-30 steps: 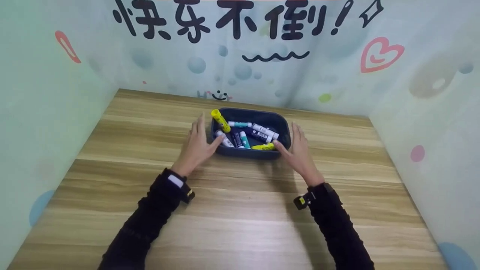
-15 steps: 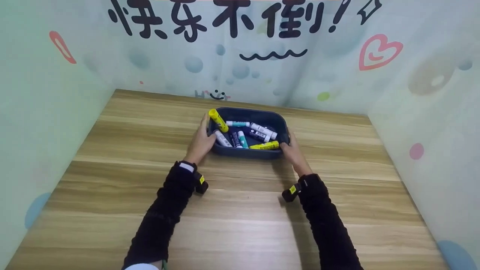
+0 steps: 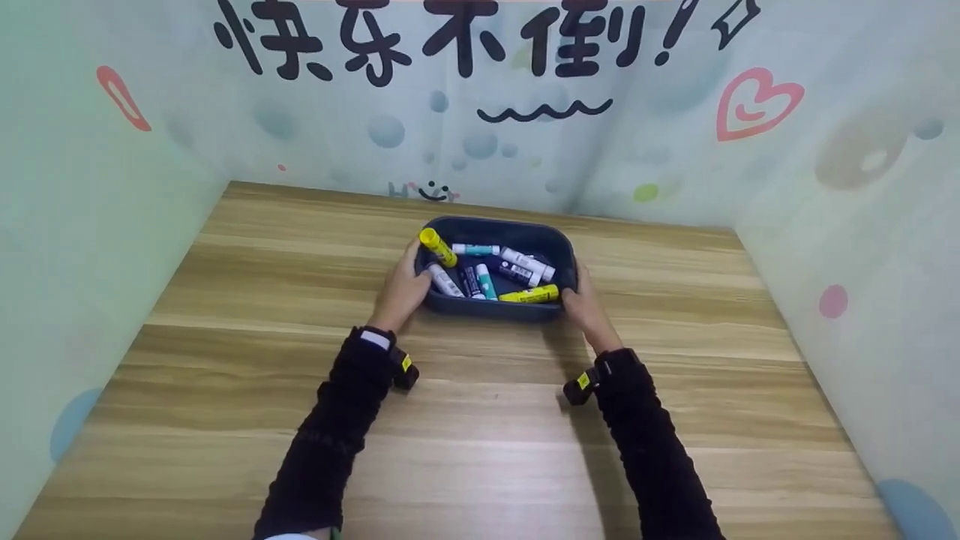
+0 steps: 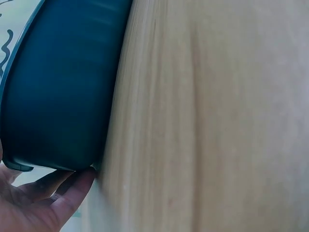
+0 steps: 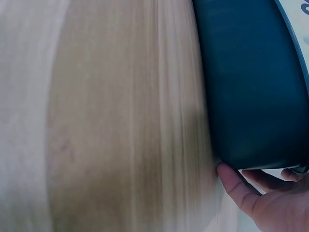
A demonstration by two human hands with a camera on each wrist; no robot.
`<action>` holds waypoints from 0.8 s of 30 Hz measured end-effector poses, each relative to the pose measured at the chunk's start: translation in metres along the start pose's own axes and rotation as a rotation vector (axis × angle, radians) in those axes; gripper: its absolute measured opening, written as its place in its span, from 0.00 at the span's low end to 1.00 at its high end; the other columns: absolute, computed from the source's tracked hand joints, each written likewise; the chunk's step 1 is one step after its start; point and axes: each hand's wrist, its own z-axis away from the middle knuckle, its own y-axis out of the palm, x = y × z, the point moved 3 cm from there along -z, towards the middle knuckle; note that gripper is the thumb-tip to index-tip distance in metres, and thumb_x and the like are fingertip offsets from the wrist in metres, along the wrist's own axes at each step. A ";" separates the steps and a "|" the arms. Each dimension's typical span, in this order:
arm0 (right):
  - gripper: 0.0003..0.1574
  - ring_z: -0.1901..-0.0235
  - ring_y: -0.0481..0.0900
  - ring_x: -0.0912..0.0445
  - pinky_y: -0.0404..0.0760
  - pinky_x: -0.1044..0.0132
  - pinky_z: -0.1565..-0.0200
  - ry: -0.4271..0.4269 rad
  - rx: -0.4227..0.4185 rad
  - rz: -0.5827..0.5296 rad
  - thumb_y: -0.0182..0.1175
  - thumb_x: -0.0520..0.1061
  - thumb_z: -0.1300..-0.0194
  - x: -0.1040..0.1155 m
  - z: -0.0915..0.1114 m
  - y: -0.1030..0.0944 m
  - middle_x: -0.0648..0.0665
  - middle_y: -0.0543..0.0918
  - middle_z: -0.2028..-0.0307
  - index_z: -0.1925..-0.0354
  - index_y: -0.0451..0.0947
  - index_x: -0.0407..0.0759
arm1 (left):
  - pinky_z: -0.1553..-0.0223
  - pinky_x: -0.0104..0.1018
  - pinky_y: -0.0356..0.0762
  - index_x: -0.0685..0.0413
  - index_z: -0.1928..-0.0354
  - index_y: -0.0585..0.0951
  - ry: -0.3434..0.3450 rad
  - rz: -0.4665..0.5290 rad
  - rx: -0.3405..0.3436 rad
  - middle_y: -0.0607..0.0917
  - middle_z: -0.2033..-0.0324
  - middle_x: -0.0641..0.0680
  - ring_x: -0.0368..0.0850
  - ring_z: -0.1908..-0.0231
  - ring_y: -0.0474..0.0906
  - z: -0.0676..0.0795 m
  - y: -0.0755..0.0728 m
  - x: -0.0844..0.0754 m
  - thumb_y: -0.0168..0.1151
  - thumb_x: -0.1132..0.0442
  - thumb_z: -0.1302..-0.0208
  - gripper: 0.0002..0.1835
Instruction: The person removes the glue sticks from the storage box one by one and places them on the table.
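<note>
Pale walls with printed bubbles and lettering (image 3: 660, 154) close round the wood-grain tabletop (image 3: 487, 457) I am watching from afar. Starting at the left, the left hand (image 3: 403, 289) grips the end of a dark blue, rounded rectangular plastic bin (image 3: 491, 308), which sits near the back of the tabletop, midway across; I cannot tell whether its base is touching the wood. Inside, going rightward, a yellow cylindrical stick tube (image 3: 439, 248) leans on the left rim, a white tube (image 3: 445, 280) lies just beside it, then come a dark tube (image 3: 471, 282) and two teal-and-white tubes (image 3: 486, 282), a white-and-grey tube (image 3: 528, 264) over a dark white-capped one (image 3: 520, 272), and a second yellow tube (image 3: 529, 294) along the front wall. At the far end the right hand (image 3: 592, 304) grips the opposite side, fingertips near the base. For this two-handed hold, I'd keep both ends level and the pressure matched, moving slowly: the leaning yellow tube looks likeliest to tip out, and loose tubes would probably roll with any tilt.
</note>
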 end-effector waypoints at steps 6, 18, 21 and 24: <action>0.41 0.30 0.49 0.43 0.46 0.53 0.29 -0.024 -0.009 0.015 0.38 0.29 0.42 0.001 0.005 0.000 0.31 0.52 0.31 0.30 0.43 0.32 | 0.34 0.52 0.58 0.36 0.29 0.53 0.019 -0.011 -0.005 0.59 0.30 0.53 0.53 0.33 0.58 0.005 -0.002 -0.002 0.50 0.63 0.36 0.35; 0.42 0.32 0.54 0.40 0.50 0.51 0.30 -0.060 -0.017 0.074 0.39 0.25 0.46 0.000 0.028 -0.001 0.28 0.57 0.33 0.31 0.48 0.29 | 0.33 0.52 0.57 0.38 0.28 0.51 0.000 0.033 0.058 0.56 0.29 0.56 0.55 0.32 0.55 0.029 0.000 -0.001 0.47 0.66 0.37 0.37; 0.42 0.32 0.52 0.39 0.50 0.49 0.30 -0.037 -0.019 0.111 0.39 0.26 0.45 -0.002 0.037 -0.001 0.27 0.56 0.33 0.30 0.46 0.31 | 0.35 0.53 0.60 0.39 0.28 0.51 0.004 0.001 0.054 0.57 0.30 0.57 0.56 0.33 0.58 0.036 0.000 0.000 0.48 0.66 0.38 0.37; 0.43 0.32 0.51 0.38 0.48 0.49 0.30 -0.023 -0.019 0.131 0.39 0.27 0.44 -0.002 0.047 -0.002 0.28 0.53 0.32 0.30 0.44 0.32 | 0.39 0.53 0.67 0.40 0.28 0.51 0.011 -0.014 0.058 0.58 0.30 0.58 0.59 0.37 0.65 0.045 0.002 0.000 0.49 0.66 0.38 0.37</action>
